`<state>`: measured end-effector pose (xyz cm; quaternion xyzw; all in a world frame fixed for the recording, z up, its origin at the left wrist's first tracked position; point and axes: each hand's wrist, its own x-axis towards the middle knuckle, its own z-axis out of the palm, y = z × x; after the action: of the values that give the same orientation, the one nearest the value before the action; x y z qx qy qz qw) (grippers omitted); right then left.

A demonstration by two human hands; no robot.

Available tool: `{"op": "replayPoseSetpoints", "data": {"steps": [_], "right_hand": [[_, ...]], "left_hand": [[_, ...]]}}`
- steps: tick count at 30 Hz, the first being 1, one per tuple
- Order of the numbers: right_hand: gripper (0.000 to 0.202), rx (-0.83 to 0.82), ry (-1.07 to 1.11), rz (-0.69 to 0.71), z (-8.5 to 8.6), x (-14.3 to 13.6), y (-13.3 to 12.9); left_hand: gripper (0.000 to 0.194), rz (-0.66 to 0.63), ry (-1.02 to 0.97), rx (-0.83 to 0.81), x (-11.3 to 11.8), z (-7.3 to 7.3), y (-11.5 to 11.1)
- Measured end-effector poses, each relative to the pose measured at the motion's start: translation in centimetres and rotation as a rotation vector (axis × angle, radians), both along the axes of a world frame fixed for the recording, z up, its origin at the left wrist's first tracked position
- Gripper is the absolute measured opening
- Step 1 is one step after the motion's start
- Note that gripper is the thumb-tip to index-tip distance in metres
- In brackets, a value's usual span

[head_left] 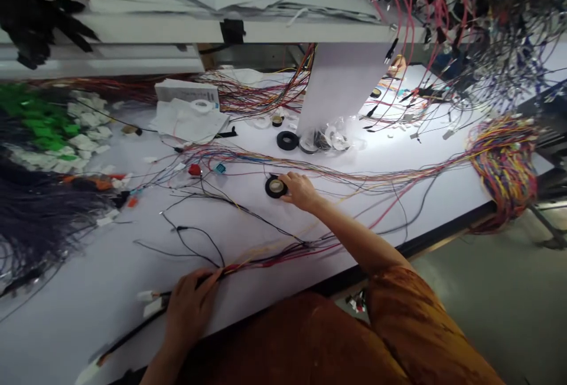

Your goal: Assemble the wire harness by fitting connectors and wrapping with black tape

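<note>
My left hand [190,305] is closed around a wire bundle [270,260] near the table's front edge; black-wrapped wire and white connectors [153,305] come out on its left side. Mid-table, my right hand [301,191] has its fingers closed on the right rim of a roll of black tape [275,186]. Thin black branch wires [199,231] spread over the white table just above my left hand. Behind the tape roll runs a long bundle of coloured wires [336,169]. A red connector [194,169] and a teal connector [220,168] lie left of the roll.
Another black tape roll [287,140] lies by a plastic bag of rolls [330,137]. Green and white connectors [48,125] and dark wires [39,214] are piled left. Coloured wires [505,166] hang over the right edge. A shelf [283,31] spans the back; another person's hand [397,66] shows behind.
</note>
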<state>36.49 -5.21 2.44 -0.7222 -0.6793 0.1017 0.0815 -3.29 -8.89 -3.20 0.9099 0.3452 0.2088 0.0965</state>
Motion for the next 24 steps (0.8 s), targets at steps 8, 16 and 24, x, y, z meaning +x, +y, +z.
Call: {"op": "replayPoseSetpoints", "data": {"steps": [8, 16, 24], "right_hand": [[0.032, 0.046, 0.333, -0.097, 0.8, 2.4, 8.3], [0.017, -0.023, 0.278, -0.064, 0.8, 3.6, 12.0], [0.021, -0.104, 0.145, -0.142, 1.0, 4.7, 11.8]], "left_hand": [[0.032, 0.030, 0.032, -0.042, -0.4, -0.7, -0.1], [0.031, 0.021, 0.041, -0.021, -0.4, -0.7, -0.3], [0.030, -0.061, 0.053, 0.049, -0.3, 0.0, 0.2]]}}
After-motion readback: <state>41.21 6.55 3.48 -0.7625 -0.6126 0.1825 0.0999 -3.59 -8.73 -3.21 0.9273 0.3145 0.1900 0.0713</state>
